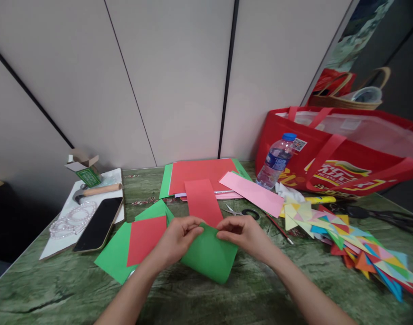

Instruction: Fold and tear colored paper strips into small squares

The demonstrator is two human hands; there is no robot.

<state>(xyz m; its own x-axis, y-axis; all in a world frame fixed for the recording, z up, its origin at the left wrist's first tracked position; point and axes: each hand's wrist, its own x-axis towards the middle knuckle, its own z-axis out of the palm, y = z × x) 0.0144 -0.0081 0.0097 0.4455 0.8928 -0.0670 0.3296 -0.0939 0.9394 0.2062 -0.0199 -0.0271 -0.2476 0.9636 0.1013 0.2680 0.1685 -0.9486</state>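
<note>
My left hand point(177, 238) and my right hand point(246, 235) both pinch the far edge of a folded green paper sheet point(210, 256), which rests curved over on the green marbled table point(193, 298). Fingers of both hands are closed on that edge, close together. Just beyond my hands lies a red paper strip point(202, 201). To the left, a red sheet point(144, 238) lies on another green sheet point(116, 255).
A stack of red and green paper point(199, 174), a pink strip point(252, 192), scissors point(242, 212), a water bottle point(277, 161) and a red tote bag point(345, 153) stand behind. Several folded colourful paper pieces point(355, 246) spread at right. Phone point(100, 223), bead bracelets point(69, 220), hammer point(96, 191) at left.
</note>
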